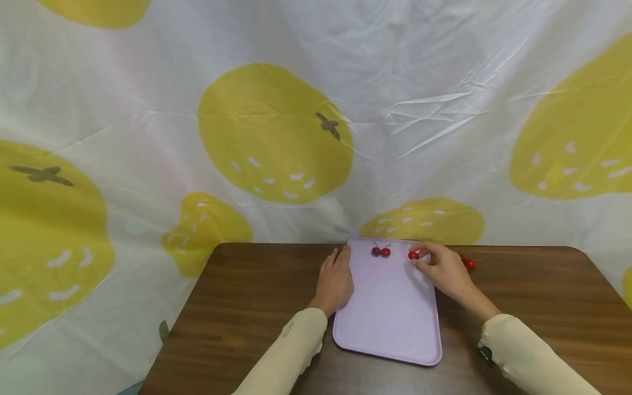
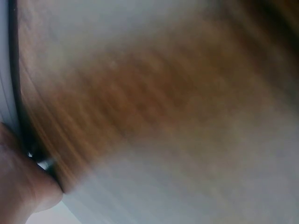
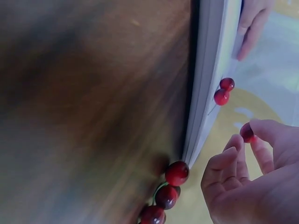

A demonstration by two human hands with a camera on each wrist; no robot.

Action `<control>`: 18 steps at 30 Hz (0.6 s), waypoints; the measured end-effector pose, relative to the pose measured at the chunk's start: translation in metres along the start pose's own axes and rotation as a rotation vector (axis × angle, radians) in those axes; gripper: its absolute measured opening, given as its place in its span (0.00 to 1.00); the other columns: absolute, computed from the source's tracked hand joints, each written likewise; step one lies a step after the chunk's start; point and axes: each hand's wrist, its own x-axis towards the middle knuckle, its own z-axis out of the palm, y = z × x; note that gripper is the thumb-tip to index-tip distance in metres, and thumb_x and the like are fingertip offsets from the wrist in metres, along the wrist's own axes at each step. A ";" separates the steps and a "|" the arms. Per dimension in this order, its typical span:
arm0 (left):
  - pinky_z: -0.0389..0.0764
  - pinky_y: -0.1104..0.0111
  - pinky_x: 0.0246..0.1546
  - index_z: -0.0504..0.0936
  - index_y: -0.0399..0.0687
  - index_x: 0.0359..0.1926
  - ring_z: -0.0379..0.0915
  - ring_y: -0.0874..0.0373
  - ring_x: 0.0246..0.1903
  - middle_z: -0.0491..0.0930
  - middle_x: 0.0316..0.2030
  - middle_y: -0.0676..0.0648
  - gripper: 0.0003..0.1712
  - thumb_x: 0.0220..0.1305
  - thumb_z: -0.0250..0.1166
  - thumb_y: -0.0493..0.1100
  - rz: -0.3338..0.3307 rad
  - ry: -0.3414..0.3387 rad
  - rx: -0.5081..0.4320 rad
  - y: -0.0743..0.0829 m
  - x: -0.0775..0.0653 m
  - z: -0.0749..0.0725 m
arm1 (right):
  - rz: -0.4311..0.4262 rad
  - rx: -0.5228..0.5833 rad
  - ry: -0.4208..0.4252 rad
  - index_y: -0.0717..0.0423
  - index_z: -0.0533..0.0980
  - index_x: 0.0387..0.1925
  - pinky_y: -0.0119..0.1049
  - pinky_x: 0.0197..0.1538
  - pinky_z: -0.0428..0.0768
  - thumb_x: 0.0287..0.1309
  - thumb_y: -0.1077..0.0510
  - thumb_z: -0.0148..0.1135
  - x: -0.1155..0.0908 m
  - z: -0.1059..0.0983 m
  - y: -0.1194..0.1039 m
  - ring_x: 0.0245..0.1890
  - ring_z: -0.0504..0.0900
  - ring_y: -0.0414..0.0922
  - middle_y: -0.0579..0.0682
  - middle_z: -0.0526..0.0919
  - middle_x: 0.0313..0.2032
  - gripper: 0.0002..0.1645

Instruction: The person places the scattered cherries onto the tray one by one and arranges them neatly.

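Observation:
Between thumb and forefinger, my right hand [image 1: 446, 273] pinches a red cherry [image 1: 413, 255] over the upper right part of a pale purple tray [image 1: 385, 318]. In the right wrist view the pinched cherry [image 3: 247, 133] shows at the fingertips of the right hand [image 3: 252, 172]. Two cherries with stems [image 1: 381, 252] lie side by side near the tray's far edge. My left hand [image 1: 336, 281] rests with extended fingers along the tray's left edge. The left wrist view shows only part of that hand [image 2: 28, 186] beside the tray's side [image 2: 7, 79].
More red cherries [image 1: 470, 264] lie on the wooden table [image 1: 533, 296] just right of the tray, partly hidden by the right hand. Several of them [image 3: 167, 197] show in the right wrist view. A white curtain with yellow fruit prints [image 1: 395, 164] hangs behind the table.

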 end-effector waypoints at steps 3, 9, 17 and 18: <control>0.61 0.51 0.83 0.61 0.44 0.82 0.58 0.44 0.81 0.66 0.80 0.48 0.30 0.84 0.43 0.40 -0.003 0.000 -0.005 0.001 0.000 -0.002 | 0.012 -0.023 -0.025 0.51 0.85 0.47 0.31 0.29 0.75 0.61 0.60 0.75 0.010 0.006 0.001 0.25 0.79 0.40 0.53 0.89 0.38 0.12; 0.62 0.51 0.82 0.61 0.43 0.81 0.59 0.44 0.81 0.67 0.80 0.47 0.30 0.84 0.45 0.41 0.004 -0.009 0.011 0.002 -0.002 -0.008 | -0.004 -0.037 -0.046 0.55 0.86 0.47 0.33 0.32 0.77 0.59 0.61 0.74 0.025 0.021 0.004 0.28 0.84 0.41 0.55 0.89 0.38 0.14; 0.63 0.52 0.82 0.62 0.42 0.81 0.59 0.44 0.80 0.67 0.80 0.47 0.30 0.84 0.45 0.41 0.014 0.002 0.025 0.001 -0.002 -0.007 | 0.001 -0.024 -0.089 0.59 0.86 0.47 0.42 0.39 0.84 0.59 0.63 0.73 0.036 0.032 0.003 0.38 0.90 0.54 0.57 0.87 0.36 0.13; 0.63 0.52 0.82 0.62 0.42 0.81 0.60 0.44 0.80 0.67 0.79 0.47 0.30 0.84 0.46 0.40 0.016 0.006 0.032 0.001 -0.003 -0.007 | 0.001 -0.027 -0.097 0.60 0.85 0.47 0.44 0.39 0.85 0.59 0.63 0.73 0.037 0.033 0.003 0.39 0.89 0.55 0.57 0.87 0.37 0.13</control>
